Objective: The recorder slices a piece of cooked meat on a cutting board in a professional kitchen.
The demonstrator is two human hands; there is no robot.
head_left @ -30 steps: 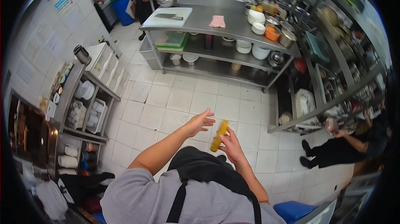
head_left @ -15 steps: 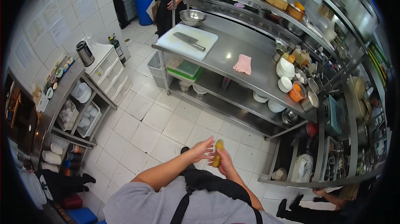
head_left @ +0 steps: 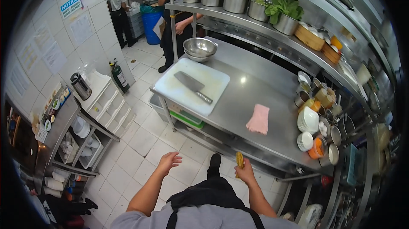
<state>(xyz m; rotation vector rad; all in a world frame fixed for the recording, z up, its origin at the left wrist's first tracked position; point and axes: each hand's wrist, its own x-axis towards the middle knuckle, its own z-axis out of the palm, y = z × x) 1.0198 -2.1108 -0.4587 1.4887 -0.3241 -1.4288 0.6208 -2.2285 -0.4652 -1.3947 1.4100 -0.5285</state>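
Note:
My right hand (head_left: 246, 173) is closed around a long, yellow-brown piece of food (head_left: 239, 159), whose kind I cannot make out; it stands up above the fingers. My left hand (head_left: 170, 161) is held out over the floor with fingers loosely stretched, holding nothing. Ahead of both hands is a steel work table (head_left: 230, 82). On its left end lies a white cutting board (head_left: 168, 85) with a cleaver (head_left: 189, 81) flat on it. A folded pink cloth (head_left: 258, 119) lies on the steel nearer to my right hand.
Metal bowls (head_left: 199, 48) stand behind the board. Stacked white dishes (head_left: 307, 119) and containers crowd the table's right end. Steel pots (head_left: 235, 2) and leafy greens (head_left: 286, 8) line the shelf above. Left are a side counter (head_left: 64, 114) and white drawers (head_left: 111, 105); people stand at the back.
I have come closer to the table, one foot stepped forward. My hands have parted: the left moved left, away from the yellow-brown piece, and the right moved right, still holding it.

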